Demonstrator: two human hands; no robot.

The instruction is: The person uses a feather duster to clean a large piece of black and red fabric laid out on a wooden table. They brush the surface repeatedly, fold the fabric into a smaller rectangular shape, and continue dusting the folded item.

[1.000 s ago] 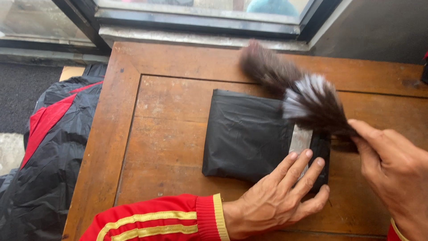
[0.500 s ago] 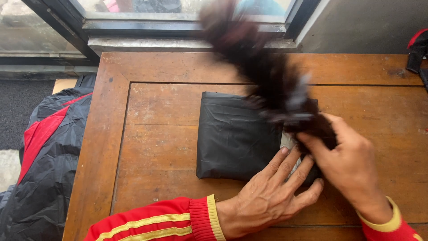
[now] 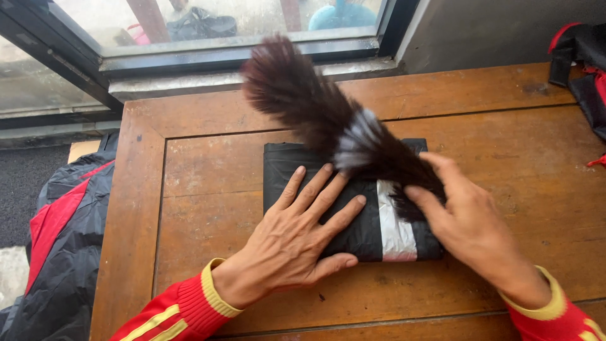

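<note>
Left hand [image 3: 300, 237]: laid flat and open, fingers spread, pressed on the black package.
Right hand [image 3: 470, 221]: closed around the handle end of the feather duster, which is gripped between thumb and fingers.
Feather duster [image 3: 322, 117]: dark brown with a grey band of feathers; it is slanted up and away from the right hand, over the far part of the package, its tip above the table's far edge.
Black package [image 3: 369, 230]: a flat folded plastic bundle with a white strip near its right end; it is lain on the table, under both hands.
Table [image 3: 202, 202]: worn brown wood with a raised frame, set against a window [image 3: 221, 22] with a dark frame.
Beside the table: a black and red jacket [image 3: 57, 246] is seen at the left; another black and red cloth [image 3: 584, 63] at the far right.
Count: two hands, one duster, one package, one table.
Sleeves: red with yellow cuffs.
</note>
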